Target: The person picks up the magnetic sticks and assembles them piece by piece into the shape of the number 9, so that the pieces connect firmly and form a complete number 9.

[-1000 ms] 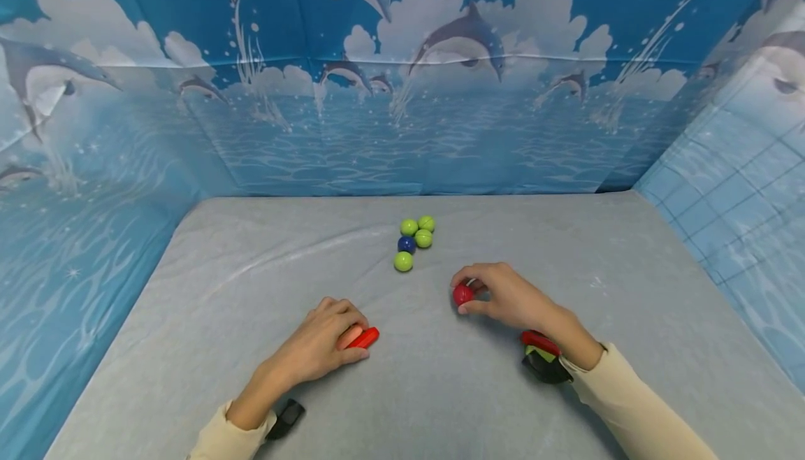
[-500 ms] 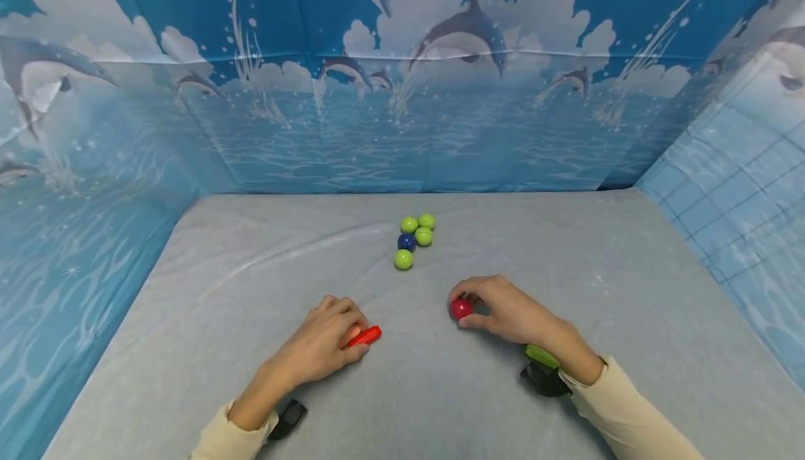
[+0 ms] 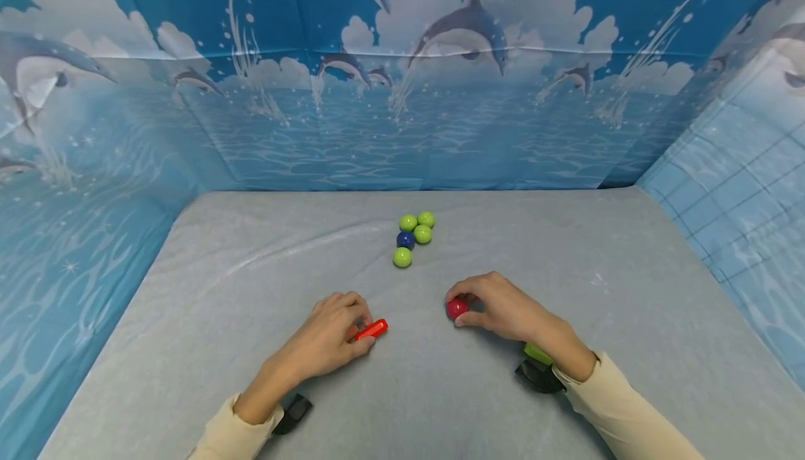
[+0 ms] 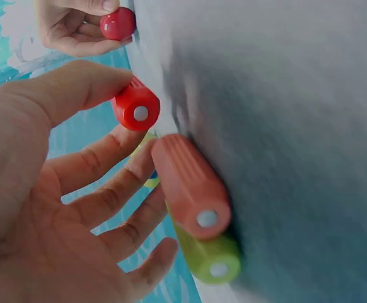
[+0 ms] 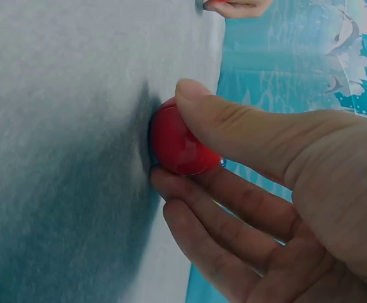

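Note:
My left hand (image 3: 333, 334) pinches a short red ribbed stick (image 3: 372, 330) between thumb and index finger. In the left wrist view this red stick (image 4: 137, 108) shows a pale round dot on its end. Just past the other fingers, a salmon ribbed stick (image 4: 193, 189) and a yellow-green one (image 4: 210, 257) lie side by side on the grey surface. To the right, my right hand (image 3: 503, 306) holds a red ball (image 3: 457, 309) between thumb and fingertips, low at the surface. The right wrist view has the same ball (image 5: 182, 142) up close, partly covered by the thumb.
Farther back on the grey tabletop (image 3: 283, 236), several lime-green balls (image 3: 402, 257) cluster around one dark blue ball (image 3: 405, 240). A green piece (image 3: 537, 354) shows beside the right wrist, above a black wrist device (image 3: 539, 376). A dolphin-print curtain (image 3: 402, 124) encloses the back and sides.
My left hand has shifted slightly right and away with the red stick. My right hand has brought the red ball a little nearer. A red piece by the right wrist is now hidden.

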Demonstrator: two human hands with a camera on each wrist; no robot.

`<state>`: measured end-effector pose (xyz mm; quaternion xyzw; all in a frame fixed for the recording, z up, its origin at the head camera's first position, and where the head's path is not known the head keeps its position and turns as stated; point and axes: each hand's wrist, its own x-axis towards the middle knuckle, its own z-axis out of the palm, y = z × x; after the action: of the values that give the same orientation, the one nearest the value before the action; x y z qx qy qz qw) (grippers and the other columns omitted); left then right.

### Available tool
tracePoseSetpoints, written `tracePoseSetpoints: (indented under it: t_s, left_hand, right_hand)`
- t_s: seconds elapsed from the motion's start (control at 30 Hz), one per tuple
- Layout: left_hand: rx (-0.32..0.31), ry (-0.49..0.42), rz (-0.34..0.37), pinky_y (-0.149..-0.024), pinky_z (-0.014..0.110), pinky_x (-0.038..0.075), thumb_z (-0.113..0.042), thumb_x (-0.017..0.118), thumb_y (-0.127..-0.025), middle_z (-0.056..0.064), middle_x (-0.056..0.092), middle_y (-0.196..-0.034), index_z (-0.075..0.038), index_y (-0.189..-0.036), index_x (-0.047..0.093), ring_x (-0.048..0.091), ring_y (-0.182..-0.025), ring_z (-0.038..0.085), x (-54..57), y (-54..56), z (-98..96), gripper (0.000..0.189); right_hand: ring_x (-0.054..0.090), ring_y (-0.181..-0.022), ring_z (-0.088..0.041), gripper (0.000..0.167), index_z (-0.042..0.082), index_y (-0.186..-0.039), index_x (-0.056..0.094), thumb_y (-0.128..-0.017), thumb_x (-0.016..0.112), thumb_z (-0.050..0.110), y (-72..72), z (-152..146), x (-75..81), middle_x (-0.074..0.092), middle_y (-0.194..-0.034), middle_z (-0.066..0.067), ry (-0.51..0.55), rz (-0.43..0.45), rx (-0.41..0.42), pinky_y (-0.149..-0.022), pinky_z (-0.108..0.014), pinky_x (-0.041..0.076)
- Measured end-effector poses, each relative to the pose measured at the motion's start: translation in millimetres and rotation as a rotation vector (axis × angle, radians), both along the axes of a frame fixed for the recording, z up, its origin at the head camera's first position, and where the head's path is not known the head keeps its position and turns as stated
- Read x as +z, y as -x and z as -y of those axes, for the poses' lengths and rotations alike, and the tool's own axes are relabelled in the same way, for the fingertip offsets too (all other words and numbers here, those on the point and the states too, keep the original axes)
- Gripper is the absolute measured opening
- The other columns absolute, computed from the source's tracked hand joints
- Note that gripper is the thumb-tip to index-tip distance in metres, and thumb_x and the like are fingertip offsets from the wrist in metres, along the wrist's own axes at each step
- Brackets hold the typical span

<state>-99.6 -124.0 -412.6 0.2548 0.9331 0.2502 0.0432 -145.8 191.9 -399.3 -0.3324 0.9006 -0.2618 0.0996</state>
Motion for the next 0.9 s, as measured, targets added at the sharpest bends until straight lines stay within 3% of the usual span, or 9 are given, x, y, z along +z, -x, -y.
tracePoseSetpoints:
  t_s: [0.17,0.47,0.63,0.9]
  left_hand:
    - [0.004,-0.031,-0.003,-0.101,0.052,0.037,-0.021,0.078,-0.088,-0.003,0.065,-0.100,-0.012,-0.097,0.069,0.054,-0.095,0.018,3.8,1.3,-8.9,0.015]
    - [0.028,-0.046,-0.008,-0.083,0.039,0.044,-0.018,0.079,-0.086,-0.009,0.063,-0.079,-0.012,-0.098,0.072,0.055,-0.076,0.013,9.1,8.4,-26.4,0.015]
    - [0.015,-0.063,0.015,-0.068,0.026,0.045,-0.017,0.078,-0.088,-0.006,0.066,-0.088,-0.011,-0.106,0.072,0.056,-0.075,0.010,10.9,12.8,-37.0,0.020]
    - [-0.021,-0.082,0.050,-0.071,0.025,0.049,-0.016,0.079,-0.088,-0.004,0.070,-0.096,-0.013,-0.109,0.074,0.058,-0.078,0.009,9.5,19.0,-53.6,0.022]
  right_hand:
    - [0.062,-0.084,-0.006,0.029,0.012,-0.109,0.074,-0.083,0.083,0.019,0.1,2,-0.2,0.073,-0.100,0.004,-0.016,-0.008,-0.023,-0.074,-0.031,0.054]
    - [0.064,-0.084,-0.005,0.027,0.012,-0.108,0.074,-0.083,0.083,0.018,1.8,3,-1.0,0.073,-0.098,0.005,0.007,-0.009,0.001,-0.075,-0.032,0.055]
    - [0.064,-0.084,-0.005,0.028,0.013,-0.108,0.074,-0.083,0.084,0.019,0.8,2,-0.8,0.073,-0.099,0.005,0.004,0.000,-0.022,-0.076,-0.031,0.055]
    - [0.067,-0.084,-0.008,0.028,0.012,-0.107,0.074,-0.082,0.084,0.018,-0.4,-2,-0.5,0.073,-0.098,0.003,0.015,0.010,-0.035,-0.076,-0.031,0.056]
